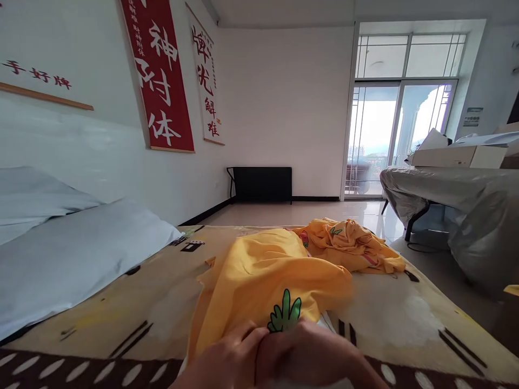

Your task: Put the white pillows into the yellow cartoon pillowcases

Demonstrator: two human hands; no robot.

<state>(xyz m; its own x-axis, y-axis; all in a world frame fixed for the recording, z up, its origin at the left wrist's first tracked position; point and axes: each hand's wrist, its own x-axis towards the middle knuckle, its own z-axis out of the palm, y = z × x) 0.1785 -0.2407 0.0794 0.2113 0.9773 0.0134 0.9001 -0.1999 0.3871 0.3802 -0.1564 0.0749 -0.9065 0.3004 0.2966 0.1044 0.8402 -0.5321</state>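
Observation:
An orange pillowcase [259,275] with a green leaf print lies loosely spread on the bed, its near end at my hands. My left hand [229,354] is closed on its near edge, left of the print. Close beside it, nearly touching, my right hand [310,354] has its fingers curled on the same edge. The fingertips of both are partly hidden. A bit of white material [327,322] shows under the cloth by my right hand. Beyond, to the right, lies a crumpled orange cloth [352,246] with small printed motifs.
White pillows [109,251] lie on the left of the patterned beige blanket [162,319]. A plastic-covered table [446,186] with boxes [444,156] stands at right. A black folded panel [263,185] leans on the far wall, left of a glass door [375,135].

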